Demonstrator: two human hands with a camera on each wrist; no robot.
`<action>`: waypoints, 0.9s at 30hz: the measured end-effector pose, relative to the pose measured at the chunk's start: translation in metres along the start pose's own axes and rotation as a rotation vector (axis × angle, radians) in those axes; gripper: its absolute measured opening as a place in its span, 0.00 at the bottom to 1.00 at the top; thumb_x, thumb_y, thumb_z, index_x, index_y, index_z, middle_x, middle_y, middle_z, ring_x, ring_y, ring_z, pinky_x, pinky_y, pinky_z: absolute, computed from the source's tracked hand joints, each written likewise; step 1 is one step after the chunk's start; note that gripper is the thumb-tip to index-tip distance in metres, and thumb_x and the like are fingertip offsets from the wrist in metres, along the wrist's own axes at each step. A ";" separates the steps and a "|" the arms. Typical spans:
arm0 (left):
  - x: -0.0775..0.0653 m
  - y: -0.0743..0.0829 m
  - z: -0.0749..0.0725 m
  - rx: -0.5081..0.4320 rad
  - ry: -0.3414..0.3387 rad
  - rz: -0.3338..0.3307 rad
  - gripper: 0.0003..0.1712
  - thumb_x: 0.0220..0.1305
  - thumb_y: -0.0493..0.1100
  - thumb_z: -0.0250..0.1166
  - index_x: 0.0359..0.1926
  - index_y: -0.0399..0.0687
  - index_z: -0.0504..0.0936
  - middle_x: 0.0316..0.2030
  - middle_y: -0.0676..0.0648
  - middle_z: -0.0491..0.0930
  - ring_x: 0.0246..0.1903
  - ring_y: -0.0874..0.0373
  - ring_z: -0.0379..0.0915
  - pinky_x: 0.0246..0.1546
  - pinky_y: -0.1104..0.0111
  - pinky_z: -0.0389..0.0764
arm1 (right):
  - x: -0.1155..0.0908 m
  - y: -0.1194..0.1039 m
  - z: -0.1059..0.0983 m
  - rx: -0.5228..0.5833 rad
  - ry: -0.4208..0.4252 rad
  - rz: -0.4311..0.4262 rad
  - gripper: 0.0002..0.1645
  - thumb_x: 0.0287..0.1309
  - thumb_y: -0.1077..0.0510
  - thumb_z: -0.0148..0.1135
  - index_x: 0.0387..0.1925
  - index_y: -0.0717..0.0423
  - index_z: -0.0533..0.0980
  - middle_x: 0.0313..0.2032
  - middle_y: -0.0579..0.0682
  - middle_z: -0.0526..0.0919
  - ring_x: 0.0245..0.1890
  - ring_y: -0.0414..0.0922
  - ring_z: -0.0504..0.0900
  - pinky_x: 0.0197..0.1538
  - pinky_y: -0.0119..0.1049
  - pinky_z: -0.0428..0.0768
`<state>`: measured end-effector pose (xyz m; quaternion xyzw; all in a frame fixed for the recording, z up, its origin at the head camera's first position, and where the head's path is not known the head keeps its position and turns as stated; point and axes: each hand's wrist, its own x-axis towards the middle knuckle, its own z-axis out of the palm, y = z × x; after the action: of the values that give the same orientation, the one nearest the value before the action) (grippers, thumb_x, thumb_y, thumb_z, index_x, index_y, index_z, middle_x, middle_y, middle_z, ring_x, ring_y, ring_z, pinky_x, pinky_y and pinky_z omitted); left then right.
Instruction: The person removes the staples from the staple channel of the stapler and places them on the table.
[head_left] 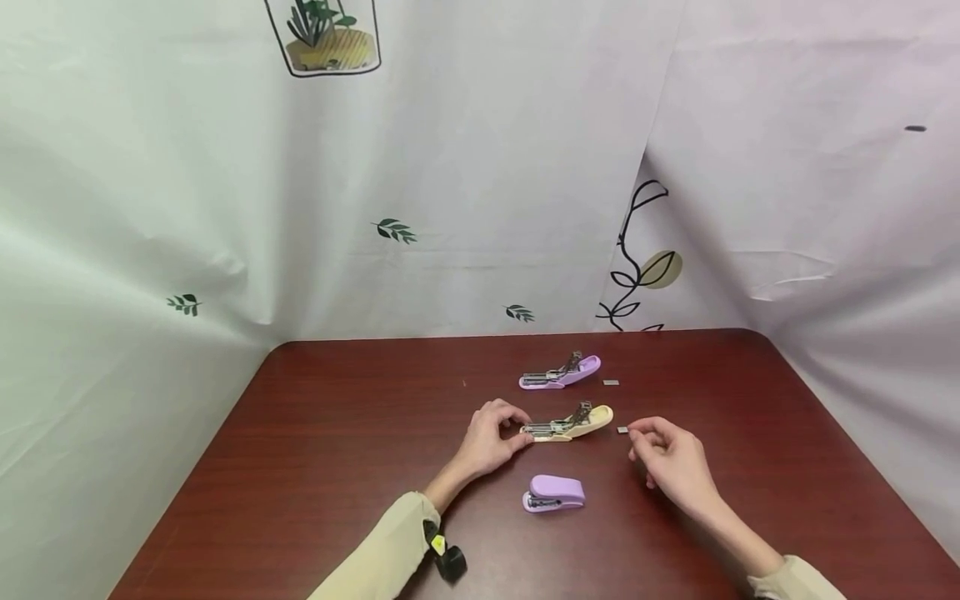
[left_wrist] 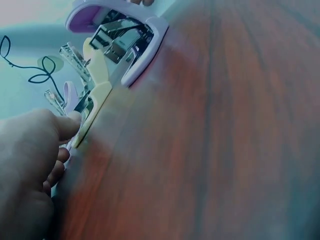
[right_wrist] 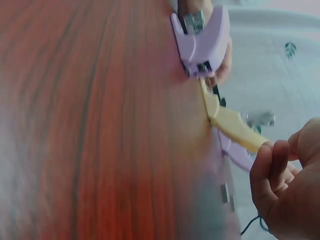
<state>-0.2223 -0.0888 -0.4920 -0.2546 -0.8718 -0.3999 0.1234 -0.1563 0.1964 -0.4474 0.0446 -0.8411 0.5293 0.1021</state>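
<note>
A cream-yellow stapler (head_left: 592, 422), its metal magazine raised, lies opened out on the table. My left hand (head_left: 491, 437) grips its left end between thumb and fingers. In the left wrist view the thumb (left_wrist: 70, 125) presses against that end. To the stapler's right my right hand (head_left: 675, 467) hovers with loosely bent fingers. Its fingertips are right by a small strip of staples (head_left: 622, 430). From the right wrist, the strip (right_wrist: 224, 192) shows low at the tabletop, with the bent fingers (right_wrist: 265, 172) above it.
Behind lies an opened-out purple stapler (head_left: 581, 369), with another staple strip (head_left: 611, 382) beside it. A closed purple stapler (head_left: 557, 493) sits nearer me, between the forearms. The dark red-brown table (head_left: 360, 383) meets a white patterned curtain (head_left: 480, 167) at the back.
</note>
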 end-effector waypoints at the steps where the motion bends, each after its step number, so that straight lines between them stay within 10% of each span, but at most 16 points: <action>1: 0.000 0.000 -0.001 -0.026 0.007 0.004 0.11 0.52 0.40 0.76 0.39 0.47 0.87 0.35 0.52 0.79 0.36 0.58 0.72 0.42 0.65 0.71 | -0.001 -0.002 0.002 0.009 -0.005 -0.016 0.05 0.64 0.68 0.60 0.40 0.68 0.79 0.20 0.52 0.81 0.08 0.40 0.70 0.14 0.34 0.72; 7: -0.011 0.004 -0.017 -0.184 0.046 -0.019 0.10 0.54 0.34 0.71 0.39 0.42 0.86 0.34 0.50 0.80 0.33 0.56 0.74 0.36 0.66 0.76 | -0.012 -0.014 0.018 -0.050 -0.069 -0.256 0.08 0.56 0.73 0.65 0.36 0.61 0.80 0.22 0.41 0.80 0.14 0.34 0.72 0.17 0.29 0.70; 14: -0.035 0.027 -0.031 -0.286 -0.135 -0.021 0.21 0.48 0.26 0.59 0.45 0.38 0.84 0.35 0.45 0.81 0.30 0.61 0.72 0.29 0.72 0.73 | -0.014 -0.028 0.027 -0.120 -0.230 -0.554 0.18 0.49 0.71 0.71 0.42 0.56 0.79 0.31 0.38 0.78 0.25 0.32 0.74 0.24 0.29 0.74; 27: -0.061 0.042 -0.015 -0.054 -0.198 0.136 0.25 0.43 0.40 0.79 0.45 0.48 0.81 0.36 0.53 0.77 0.38 0.62 0.69 0.43 0.73 0.69 | -0.017 -0.041 0.049 -0.323 -0.373 -0.659 0.24 0.45 0.64 0.76 0.44 0.48 0.77 0.43 0.39 0.75 0.44 0.39 0.74 0.46 0.41 0.76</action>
<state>-0.1480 -0.0981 -0.4816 -0.3544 -0.8495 -0.3867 0.0564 -0.1385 0.1337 -0.4355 0.3904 -0.8580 0.3123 0.1176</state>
